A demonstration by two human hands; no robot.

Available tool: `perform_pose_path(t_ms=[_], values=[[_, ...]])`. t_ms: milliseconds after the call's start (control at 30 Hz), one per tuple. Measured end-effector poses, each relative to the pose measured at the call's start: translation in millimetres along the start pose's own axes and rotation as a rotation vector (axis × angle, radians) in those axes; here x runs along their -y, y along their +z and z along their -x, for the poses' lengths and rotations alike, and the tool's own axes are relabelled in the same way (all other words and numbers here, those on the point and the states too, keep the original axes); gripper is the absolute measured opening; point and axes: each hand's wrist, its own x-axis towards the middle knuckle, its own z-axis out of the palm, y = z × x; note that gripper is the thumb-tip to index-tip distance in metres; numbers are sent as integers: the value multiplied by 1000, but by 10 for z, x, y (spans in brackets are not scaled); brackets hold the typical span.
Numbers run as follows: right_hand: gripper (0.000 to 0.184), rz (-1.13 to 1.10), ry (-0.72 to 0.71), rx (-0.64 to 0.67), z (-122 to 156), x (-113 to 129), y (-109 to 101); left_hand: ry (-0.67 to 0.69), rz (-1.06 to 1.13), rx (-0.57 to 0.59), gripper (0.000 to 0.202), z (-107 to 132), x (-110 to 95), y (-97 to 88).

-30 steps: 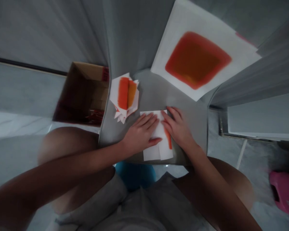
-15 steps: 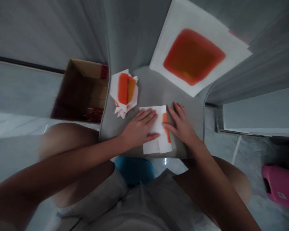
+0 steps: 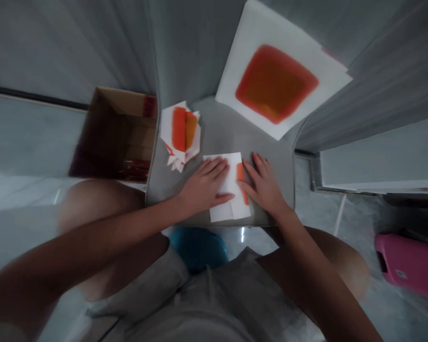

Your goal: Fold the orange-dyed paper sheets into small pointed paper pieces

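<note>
From the head cam, it's a pretty simple scene, honestly. Someone's sitting with a small gray desk (image 3: 267,142) between their knees, both hands down on a folded white paper (image 3: 221,213) near the desk's front edge. The left hand (image 3: 205,187) lies flat on the left part of the paper, and its thumb sticks out across the middle. The right hand (image 3: 262,187) is on the right edge, with its fingertips (image 3: 253,159) on the gray desk and its thumb side resting on the paper, right beside an orange stripe (image 3: 240,178). Neither grip is pinching anything: both are open, palms down, fingers a bit spread.

Just left of the hands there's a messy pile of folded papers (image 3: 180,133) with orange patches on top. Up top, a big white sheet (image 3: 235,47) with a blurry orange-red square (image 3: 276,83) sits on the desk and runs past its far edge. Off to the left is an open cardboard box (image 3: 117,137) with some red stuff (image 3: 137,168) inside. Down on the floor, there's a blue round thing (image 3: 199,249) and a pink case (image 3: 410,266).
</note>
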Motion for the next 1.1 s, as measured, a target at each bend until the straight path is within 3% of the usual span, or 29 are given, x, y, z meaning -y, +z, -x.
perform_pose_path(t_ms=[200, 700, 767, 933, 1100], values=[[76, 4, -36, 11, 86, -1, -11, 2, -6, 1, 78, -5, 3, 5], [111, -13, -27, 59, 601, 130, -124, 16, -15, 29, 75, -11, 11, -3], [105, -22, -22, 58, 639, 173, -155, 6, -39, 46, 74, -16, -12, -22], [68, -110, 12, -20, 610, 191, -192, -7, -67, 52, 84, -28, -53, -36], [62, -139, -17, -96, 494, 128, -93, 3, -63, 64, 79, -29, -45, -35]])
